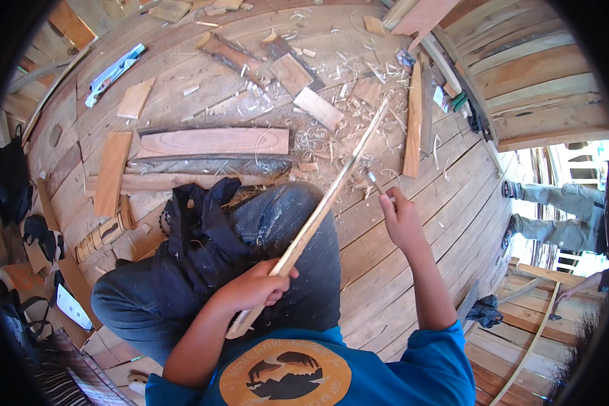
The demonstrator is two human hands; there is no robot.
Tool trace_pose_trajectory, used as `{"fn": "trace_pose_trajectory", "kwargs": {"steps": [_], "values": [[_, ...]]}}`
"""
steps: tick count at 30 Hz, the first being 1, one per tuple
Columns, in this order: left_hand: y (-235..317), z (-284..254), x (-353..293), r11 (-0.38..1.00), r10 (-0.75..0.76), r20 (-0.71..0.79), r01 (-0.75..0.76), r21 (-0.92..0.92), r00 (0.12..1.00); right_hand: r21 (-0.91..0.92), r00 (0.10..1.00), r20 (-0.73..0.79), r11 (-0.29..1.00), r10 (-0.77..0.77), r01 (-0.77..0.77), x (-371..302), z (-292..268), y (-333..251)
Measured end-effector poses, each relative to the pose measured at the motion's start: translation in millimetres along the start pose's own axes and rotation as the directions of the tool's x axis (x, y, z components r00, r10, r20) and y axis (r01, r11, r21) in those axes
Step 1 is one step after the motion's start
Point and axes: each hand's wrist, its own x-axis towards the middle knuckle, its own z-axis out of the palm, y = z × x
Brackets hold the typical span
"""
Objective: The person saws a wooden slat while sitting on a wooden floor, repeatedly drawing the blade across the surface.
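Note:
A long, pale strip of wood [326, 203] slants across my lap, from near my chest to a point above the floor ahead. My left hand [262, 284] is closed round it near its lower end. To the right of the strip, my right hand [400, 218] grips a slim hand tool [373, 181] with a light metal collar; its working end is too small to make out. That tool's visible end lies close beside the strip, and I cannot tell whether they touch. Beneath the strip are my bent legs in dark, dusty jeans [321, 271].
Shavings [318, 139] litter the plank floor ahead. Around them lie a wide board [213, 142], a narrow plank [413, 125], short offcuts [318, 108] and a rough log piece [227, 54]. Dark cloth [196, 230] covers part of my lap. At right stands another person [555, 213].

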Motion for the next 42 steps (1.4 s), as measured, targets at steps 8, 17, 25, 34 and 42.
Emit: {"fn": "trace_pose_trajectory", "kwargs": {"steps": [8,17,25,34,42], "values": [[11,0,-26,0.965,-0.093,-0.198,0.137,0.225,0.976,0.596,0.941,0.261,0.731,0.217,-0.334,-25,8,1],[11,-3,-38,0.858,0.134,-0.17,-0.029,0.512,0.976,0.23,0.979,-0.123,0.964,0.164,-0.132,7,-14,4],[5,-11,-36,0.86,0.025,-0.186,0.074,0.506,0.982,-0.46,0.998,-0.059,0.888,-0.01,-0.019,15,-13,1],[7,-1,-36,0.814,0.116,-0.218,0.033,0.58,0.969,-0.602,0.991,-0.13,0.793,0.019,-0.094,31,-50,12],[-1,-7,-32,0.839,0.102,-0.202,0.026,0.544,0.974,-0.574,0.992,0.039,0.81,-0.119,0.12,-1,-7,-13]]}}
